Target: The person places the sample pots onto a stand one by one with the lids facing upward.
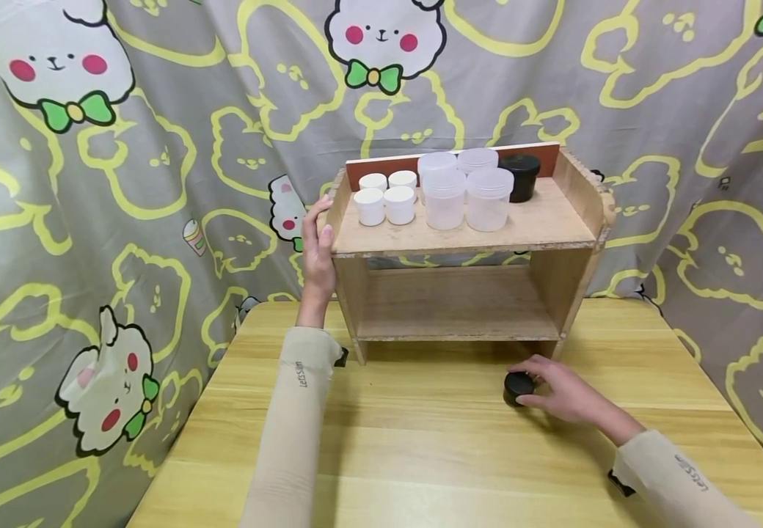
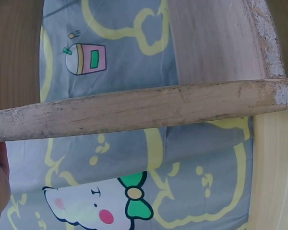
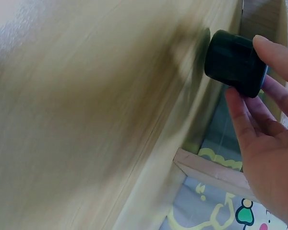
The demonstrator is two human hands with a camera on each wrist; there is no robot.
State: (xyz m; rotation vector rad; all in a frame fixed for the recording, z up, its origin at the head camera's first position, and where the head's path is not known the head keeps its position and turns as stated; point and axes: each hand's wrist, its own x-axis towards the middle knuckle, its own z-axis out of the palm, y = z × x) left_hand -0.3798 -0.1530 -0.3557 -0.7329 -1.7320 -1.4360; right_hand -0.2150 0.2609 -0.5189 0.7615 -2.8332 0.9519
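At the front right of the table, my right hand (image 1: pixel 563 392) pinches a small black jar (image 1: pixel 519 389) between thumb and fingers. The right wrist view shows those fingers (image 3: pixel 240 112) on the lid end of the jar (image 3: pixel 233 60). Its base is close to the tabletop; I cannot tell whether it touches. My left hand (image 1: pixel 318 253) rests against the outer left side of a two-tier wooden shelf (image 1: pixel 461 301), fingers pointing up. In the left wrist view, one fingertip (image 2: pixel 1 155) meets the side panel (image 2: pixel 134 112).
On the shelf's upper tier stand several white jars (image 1: pixel 400 205) at left, several translucent tubs (image 1: pixel 444 199) in the middle and a larger black jar (image 1: pixel 522 178) at right. Below is the lower tier (image 1: pixel 454 301). A patterned curtain (image 1: pixel 223 183) hangs behind the wooden table (image 1: pixel 421 440).
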